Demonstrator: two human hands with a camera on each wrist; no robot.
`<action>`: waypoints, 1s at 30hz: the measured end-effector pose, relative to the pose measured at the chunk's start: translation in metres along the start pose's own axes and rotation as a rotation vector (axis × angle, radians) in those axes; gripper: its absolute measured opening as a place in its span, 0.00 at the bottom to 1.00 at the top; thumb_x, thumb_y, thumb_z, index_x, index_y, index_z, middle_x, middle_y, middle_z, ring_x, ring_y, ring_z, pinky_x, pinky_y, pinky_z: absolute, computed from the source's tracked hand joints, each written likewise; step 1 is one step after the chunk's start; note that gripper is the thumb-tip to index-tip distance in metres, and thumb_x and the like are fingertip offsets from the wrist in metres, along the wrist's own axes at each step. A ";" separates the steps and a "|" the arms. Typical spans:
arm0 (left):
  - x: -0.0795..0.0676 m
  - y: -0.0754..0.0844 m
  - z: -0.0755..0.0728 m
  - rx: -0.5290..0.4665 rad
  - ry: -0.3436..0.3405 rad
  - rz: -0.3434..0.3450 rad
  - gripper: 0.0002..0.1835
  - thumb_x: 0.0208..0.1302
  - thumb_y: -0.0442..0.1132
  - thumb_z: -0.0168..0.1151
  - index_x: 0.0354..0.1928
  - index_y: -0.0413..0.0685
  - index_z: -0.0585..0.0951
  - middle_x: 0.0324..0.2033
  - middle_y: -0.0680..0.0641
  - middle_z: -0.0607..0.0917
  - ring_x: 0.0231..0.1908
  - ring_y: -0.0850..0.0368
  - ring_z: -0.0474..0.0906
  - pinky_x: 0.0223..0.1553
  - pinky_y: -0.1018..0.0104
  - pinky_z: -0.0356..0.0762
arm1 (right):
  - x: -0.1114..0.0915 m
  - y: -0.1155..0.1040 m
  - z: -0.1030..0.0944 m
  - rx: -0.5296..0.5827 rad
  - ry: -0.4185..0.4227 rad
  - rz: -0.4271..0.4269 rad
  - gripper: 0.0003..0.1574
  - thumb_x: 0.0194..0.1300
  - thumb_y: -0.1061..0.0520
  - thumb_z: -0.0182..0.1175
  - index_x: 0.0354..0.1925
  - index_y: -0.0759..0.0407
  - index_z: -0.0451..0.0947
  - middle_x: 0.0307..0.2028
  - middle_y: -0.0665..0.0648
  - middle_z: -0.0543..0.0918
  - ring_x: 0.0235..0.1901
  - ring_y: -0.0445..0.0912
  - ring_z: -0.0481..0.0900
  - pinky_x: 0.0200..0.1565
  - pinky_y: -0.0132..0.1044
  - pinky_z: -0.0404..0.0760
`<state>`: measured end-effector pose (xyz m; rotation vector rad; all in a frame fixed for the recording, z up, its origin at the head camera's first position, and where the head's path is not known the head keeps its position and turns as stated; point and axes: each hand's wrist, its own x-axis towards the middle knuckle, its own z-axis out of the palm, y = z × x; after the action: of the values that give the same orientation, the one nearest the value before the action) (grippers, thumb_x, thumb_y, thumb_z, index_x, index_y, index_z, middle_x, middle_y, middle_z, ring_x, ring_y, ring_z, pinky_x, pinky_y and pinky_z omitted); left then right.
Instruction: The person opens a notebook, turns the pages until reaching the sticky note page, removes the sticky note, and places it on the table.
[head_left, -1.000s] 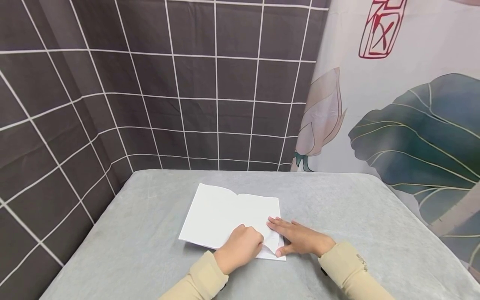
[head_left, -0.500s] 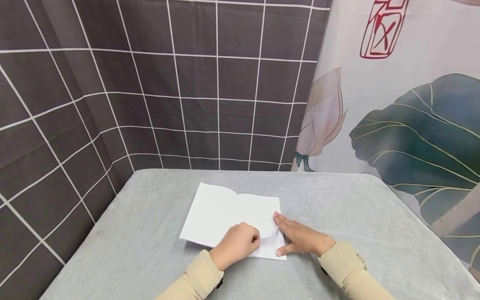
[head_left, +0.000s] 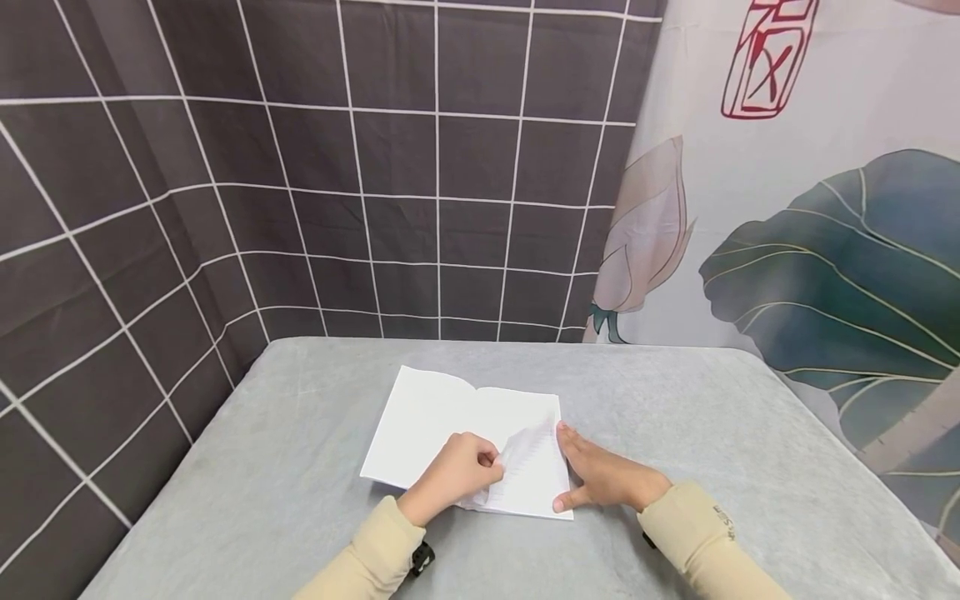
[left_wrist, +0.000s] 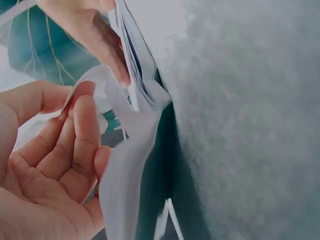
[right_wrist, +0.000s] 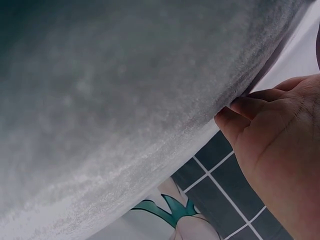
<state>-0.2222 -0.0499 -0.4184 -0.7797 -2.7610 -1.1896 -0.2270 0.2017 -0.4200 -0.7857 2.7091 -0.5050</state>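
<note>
A white-paged book [head_left: 427, 425] lies spread on the table, its left half blank. My left hand [head_left: 456, 468] pinches the near edge of a right-hand page [head_left: 525, 446], which is lifted and bent over with faint printed lines on it. In the left wrist view the thumb and fingers of that hand [left_wrist: 55, 160] hold the curled paper [left_wrist: 97, 75] beside the book's thick side [left_wrist: 127, 185]. My right hand [head_left: 606, 477] rests with fingers spread at the book's right edge. In the right wrist view, this hand [right_wrist: 280, 145] reaches to the tabletop.
The table [head_left: 705, 400] wears a grey cloth. Behind it and at the left hangs a dark curtain with white grid lines [head_left: 390, 225]. A pale curtain with lotus flower and leaf prints [head_left: 750, 183] hangs at the right.
My left hand has moved left, pulling the page's corner across and uncovering more of the page below. My right hand has slid slightly off the page to its right edge.
</note>
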 end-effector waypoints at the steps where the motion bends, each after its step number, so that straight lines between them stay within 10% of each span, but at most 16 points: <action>1: 0.000 -0.002 -0.002 -0.020 0.006 -0.005 0.10 0.50 0.33 0.62 0.14 0.45 0.76 0.11 0.61 0.69 0.15 0.71 0.60 0.20 0.77 0.58 | 0.000 0.000 0.000 0.002 0.000 -0.001 0.74 0.47 0.34 0.67 0.69 0.80 0.42 0.71 0.77 0.46 0.72 0.67 0.47 0.68 0.58 0.52; 13: -0.005 -0.022 -0.030 -0.235 0.080 -0.192 0.17 0.51 0.35 0.64 0.12 0.47 0.68 0.12 0.58 0.69 0.18 0.66 0.60 0.21 0.74 0.57 | 0.003 0.004 0.002 0.015 0.002 -0.010 0.74 0.46 0.34 0.68 0.70 0.78 0.44 0.72 0.75 0.46 0.73 0.65 0.46 0.69 0.58 0.51; 30: -0.006 -0.044 -0.059 -0.473 0.255 -0.443 0.09 0.53 0.33 0.67 0.33 0.32 0.83 0.23 0.52 0.81 0.25 0.63 0.74 0.32 0.70 0.74 | 0.003 0.002 -0.001 -0.053 0.034 -0.138 0.69 0.49 0.33 0.65 0.70 0.76 0.49 0.71 0.73 0.54 0.70 0.67 0.54 0.65 0.62 0.55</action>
<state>-0.2466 -0.1182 -0.4074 0.0018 -2.5317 -1.9056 -0.2305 0.2022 -0.4204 -0.9915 2.7224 -0.4821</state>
